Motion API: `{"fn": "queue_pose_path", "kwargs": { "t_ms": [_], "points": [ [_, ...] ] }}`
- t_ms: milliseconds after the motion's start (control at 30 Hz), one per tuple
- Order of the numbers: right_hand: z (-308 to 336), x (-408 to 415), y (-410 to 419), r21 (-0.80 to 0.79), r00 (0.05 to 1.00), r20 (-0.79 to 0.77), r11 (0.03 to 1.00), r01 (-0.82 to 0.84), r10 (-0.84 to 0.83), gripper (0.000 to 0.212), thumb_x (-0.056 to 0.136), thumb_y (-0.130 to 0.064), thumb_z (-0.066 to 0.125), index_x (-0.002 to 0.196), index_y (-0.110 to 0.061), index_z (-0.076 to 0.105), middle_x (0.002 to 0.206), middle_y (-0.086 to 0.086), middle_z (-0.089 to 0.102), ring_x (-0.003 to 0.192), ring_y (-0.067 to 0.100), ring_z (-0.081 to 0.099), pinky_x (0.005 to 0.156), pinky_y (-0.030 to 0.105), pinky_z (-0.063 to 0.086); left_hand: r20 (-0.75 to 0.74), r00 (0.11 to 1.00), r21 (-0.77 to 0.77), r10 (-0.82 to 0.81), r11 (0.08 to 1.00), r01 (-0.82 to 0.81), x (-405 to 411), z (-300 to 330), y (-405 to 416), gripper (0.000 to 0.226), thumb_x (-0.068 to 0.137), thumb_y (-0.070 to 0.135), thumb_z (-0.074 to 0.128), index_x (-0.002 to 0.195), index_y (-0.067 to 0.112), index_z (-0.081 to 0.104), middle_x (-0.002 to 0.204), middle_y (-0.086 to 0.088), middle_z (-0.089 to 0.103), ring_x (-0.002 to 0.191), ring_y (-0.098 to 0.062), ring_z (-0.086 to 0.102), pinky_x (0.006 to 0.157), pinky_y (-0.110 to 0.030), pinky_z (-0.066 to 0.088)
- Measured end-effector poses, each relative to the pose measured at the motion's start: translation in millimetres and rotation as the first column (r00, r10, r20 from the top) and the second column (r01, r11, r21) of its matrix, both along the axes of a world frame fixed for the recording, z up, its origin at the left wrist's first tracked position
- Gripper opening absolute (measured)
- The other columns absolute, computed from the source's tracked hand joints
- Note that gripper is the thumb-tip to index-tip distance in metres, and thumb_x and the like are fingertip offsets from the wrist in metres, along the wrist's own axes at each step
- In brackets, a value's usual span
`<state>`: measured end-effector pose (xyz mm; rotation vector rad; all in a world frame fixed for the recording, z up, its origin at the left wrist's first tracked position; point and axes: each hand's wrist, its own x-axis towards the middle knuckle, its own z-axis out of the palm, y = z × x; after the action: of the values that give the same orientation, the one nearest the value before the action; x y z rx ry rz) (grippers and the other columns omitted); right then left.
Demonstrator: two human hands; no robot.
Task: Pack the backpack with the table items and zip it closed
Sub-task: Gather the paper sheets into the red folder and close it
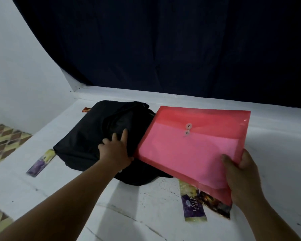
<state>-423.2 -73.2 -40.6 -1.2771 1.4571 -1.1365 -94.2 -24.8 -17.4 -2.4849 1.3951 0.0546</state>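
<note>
A black backpack (pixel 94 136) lies flat on the white table (pixel 42 192), its opening facing right. My left hand (pixel 116 151) grips the fabric at that opening. A pink-red plastic document folder (pixel 189 145) with a string-and-button clasp is tilted over the table, its left edge at the backpack's mouth. My right hand (pixel 241 176) holds the folder by its near right corner. Whether the folder's edge is inside the bag is hidden by my left hand.
A purple and yellow snack packet (pixel 41 162) lies left of the backpack. Another such packet (pixel 193 204) and a dark packet (pixel 215 204) lie under the folder's near corner. An orange wrapper tip (pixel 86 109) shows behind the bag. A dark curtain (pixel 163 49) hangs behind the table.
</note>
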Motion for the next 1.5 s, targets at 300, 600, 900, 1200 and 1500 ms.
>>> {"fn": "queue_pose_path", "kwargs": {
  "t_ms": [300,600,900,1200,1500],
  "points": [
    [23.8,2.5,1.3,0.048,0.99,-0.119,0.997,-0.065,0.07,0.027,0.097,-0.018,0.057,0.123,-0.02,0.054,0.106,0.001,0.065,0.099,0.027,0.061,0.089,0.046,0.052,0.24,0.926,-0.334,-0.291,0.871,0.36,27.6,40.9,-8.0,0.062,0.075,0.012,0.069,0.133,0.027,0.054,0.15,0.0,0.043,0.123,-0.036,0.038,0.099,-0.045,0.037],
    [62.0,12.6,5.6,0.082,0.955,-0.262,0.99,-0.118,0.136,0.034,0.097,-0.027,0.057,0.13,-0.022,0.053,0.111,0.002,0.065,0.102,0.03,0.062,0.089,0.054,0.055,0.235,0.961,0.136,-0.143,0.984,0.113,7.7,16.7,-35.4,0.051,0.089,0.047,0.049,0.137,0.029,0.054,0.16,0.001,0.007,0.13,-0.041,0.02,0.094,-0.052,0.035],
    [65.4,3.4,8.7,0.134,0.96,-0.233,0.983,-0.126,0.155,0.025,0.098,-0.02,0.058,0.122,-0.027,0.056,0.102,-0.004,0.067,0.09,0.02,0.064,0.077,0.042,0.055,0.124,0.971,0.047,-0.203,0.979,0.199,20.3,-7.3,-35.3,0.056,0.086,0.052,0.06,0.138,0.031,0.055,0.165,0.005,0.001,0.132,-0.04,0.019,0.106,-0.058,0.026],
    [79.0,11.5,-17.1,0.223,0.952,-0.159,0.949,-0.224,0.262,0.025,0.097,-0.017,0.059,0.12,-0.028,0.06,0.105,0.007,0.072,0.092,0.034,0.071,0.081,0.056,0.058,-0.227,0.943,-0.242,-0.242,0.952,0.187,50.9,6.5,-14.8,0.012,0.089,0.032,0.067,0.086,0.031,0.078,0.158,0.033,0.017,0.127,-0.027,0.028,0.104,-0.044,0.029],
    [89.5,81.1,-43.0,0.175,0.938,-0.185,0.949,-0.263,0.294,0.026,0.095,-0.015,0.061,0.12,-0.022,0.059,0.104,0.007,0.069,0.091,0.032,0.068,0.084,0.053,0.057,-0.267,0.916,-0.428,-0.3,0.889,0.167,76.0,20.2,7.0,0.014,0.085,0.021,0.074,0.071,0.022,0.076,0.153,0.033,0.031,0.127,-0.029,0.035,0.096,-0.041,0.033]
  ]
}}
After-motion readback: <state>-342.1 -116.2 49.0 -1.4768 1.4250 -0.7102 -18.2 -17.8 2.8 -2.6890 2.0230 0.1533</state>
